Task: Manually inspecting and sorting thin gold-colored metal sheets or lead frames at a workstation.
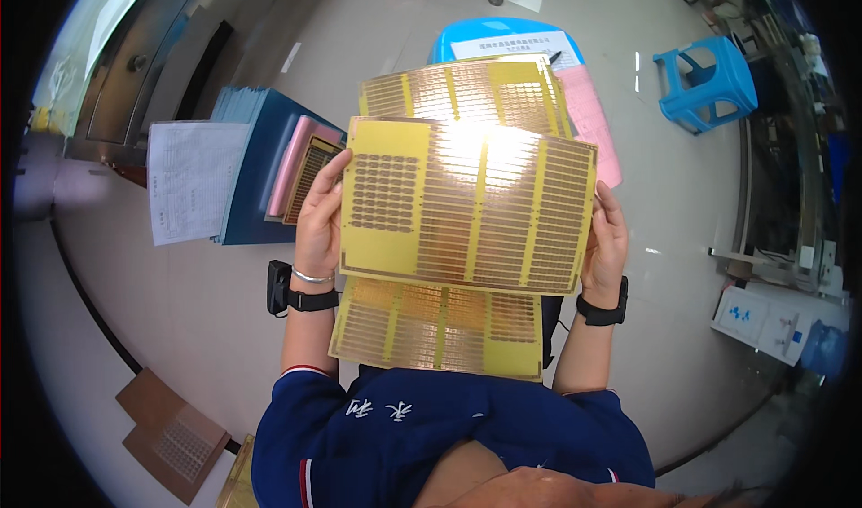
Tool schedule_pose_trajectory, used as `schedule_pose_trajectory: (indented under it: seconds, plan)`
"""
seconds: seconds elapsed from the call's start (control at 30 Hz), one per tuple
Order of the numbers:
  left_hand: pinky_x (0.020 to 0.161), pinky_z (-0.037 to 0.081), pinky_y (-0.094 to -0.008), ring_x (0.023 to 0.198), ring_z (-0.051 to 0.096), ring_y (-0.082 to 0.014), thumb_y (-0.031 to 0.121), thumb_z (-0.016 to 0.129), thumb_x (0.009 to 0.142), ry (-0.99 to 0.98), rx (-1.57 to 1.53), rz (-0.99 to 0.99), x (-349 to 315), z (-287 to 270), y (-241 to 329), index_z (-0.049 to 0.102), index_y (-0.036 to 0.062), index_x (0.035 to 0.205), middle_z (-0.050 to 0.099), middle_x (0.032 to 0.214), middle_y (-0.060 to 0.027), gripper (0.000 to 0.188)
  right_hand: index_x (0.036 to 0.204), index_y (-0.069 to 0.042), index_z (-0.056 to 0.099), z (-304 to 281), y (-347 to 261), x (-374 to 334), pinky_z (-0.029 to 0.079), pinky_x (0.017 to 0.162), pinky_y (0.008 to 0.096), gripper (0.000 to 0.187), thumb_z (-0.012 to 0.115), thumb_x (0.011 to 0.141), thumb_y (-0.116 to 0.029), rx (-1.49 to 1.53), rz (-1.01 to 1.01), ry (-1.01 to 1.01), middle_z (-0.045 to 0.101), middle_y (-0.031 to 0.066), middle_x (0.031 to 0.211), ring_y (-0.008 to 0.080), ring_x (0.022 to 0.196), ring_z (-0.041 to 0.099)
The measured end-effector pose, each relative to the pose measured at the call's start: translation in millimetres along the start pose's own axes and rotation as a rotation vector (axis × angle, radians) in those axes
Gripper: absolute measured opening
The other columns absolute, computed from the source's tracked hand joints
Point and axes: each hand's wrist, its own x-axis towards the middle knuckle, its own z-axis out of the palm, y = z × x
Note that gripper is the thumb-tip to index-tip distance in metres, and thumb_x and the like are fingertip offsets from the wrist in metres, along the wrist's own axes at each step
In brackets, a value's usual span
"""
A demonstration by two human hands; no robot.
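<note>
A large yellow circuit board panel [480, 212] with rows of copper patterns is held up between both hands, light glaring off its upper middle. My left hand [321, 207] grips its left edge, thumb side up, and my right hand [607, 238] grips the right edge; some fingers are hidden behind it. Below it, another yellow panel [440, 328] lies across my lap. Beyond the held panel, further similar panels [458, 90] rest on a blue stool [458, 36], partly covered by the held one.
Pink sheets [588, 122], a printed paper and a black pen [555, 57] lie on that stool. At left, a dark blue stack [260, 167] carries a pink bundle and small boards, with a paper sheet [193, 180] beside it. Another blue stool [707, 84] stands right; brown boards [177, 441] lie lower left.
</note>
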Motion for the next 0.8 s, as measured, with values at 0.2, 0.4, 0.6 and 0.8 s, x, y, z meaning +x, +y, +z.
schedule_pose_trajectory:
  seconds: [0.2, 0.4, 0.6, 0.8]
  plan:
    - [0.089, 0.051, -0.0291, 0.108, 0.056, -0.0203, 0.001, 0.036, 0.093, 0.016, 0.079, 0.010, 0.2, -6.9, -0.2, 0.038, -0.0006, 0.131, 0.051, 0.123, -0.0189, 0.038, 0.125, 0.002, 0.044, 5.0, -3.7, -2.4, 0.049, 0.087, 0.0281, 0.034, 0.046, 0.093, -0.009, -0.042, -0.027, -0.018, 0.056, 0.0120, 0.117, 0.0160, 0.102, 0.057]
    - [0.089, 0.051, -0.0280, 0.107, 0.056, -0.0198, 0.001, 0.036, 0.093, 0.022, 0.073, 0.036, 0.1, -3.6, -0.7, 0.038, -0.0010, 0.130, 0.052, 0.121, -0.0191, 0.037, 0.125, 0.003, 0.044, 4.7, -3.8, -3.2, 0.048, 0.087, 0.0275, 0.034, 0.047, 0.093, -0.008, -0.081, -0.038, -0.048, 0.057, 0.0114, 0.116, 0.0159, 0.103, 0.057]
    - [0.092, 0.048, -0.0306, 0.110, 0.054, -0.0204, 0.001, 0.038, 0.093, -0.021, 0.036, 0.030, -1.7, -2.1, 0.5, 0.036, 0.0021, 0.134, 0.050, 0.126, -0.0165, 0.041, 0.127, 0.003, 0.042, 5.5, -0.9, -0.8, 0.045, 0.092, 0.0290, 0.036, 0.046, 0.092, -0.006, -0.091, -0.027, 0.000, 0.053, 0.0147, 0.121, 0.0176, 0.107, 0.055]
    - [0.100, 0.041, -0.0306, 0.121, 0.045, -0.0194, 0.004, 0.037, 0.094, -0.053, 0.020, 0.028, -5.2, 15.7, 2.8, 0.025, 0.0051, 0.140, 0.034, 0.141, -0.0124, 0.048, 0.130, 0.002, 0.038, -4.7, 5.9, 2.4, 0.044, 0.095, 0.0303, 0.038, 0.044, 0.092, -0.005, -0.119, -0.005, 0.034, 0.051, 0.0162, 0.124, 0.0195, 0.112, 0.052]
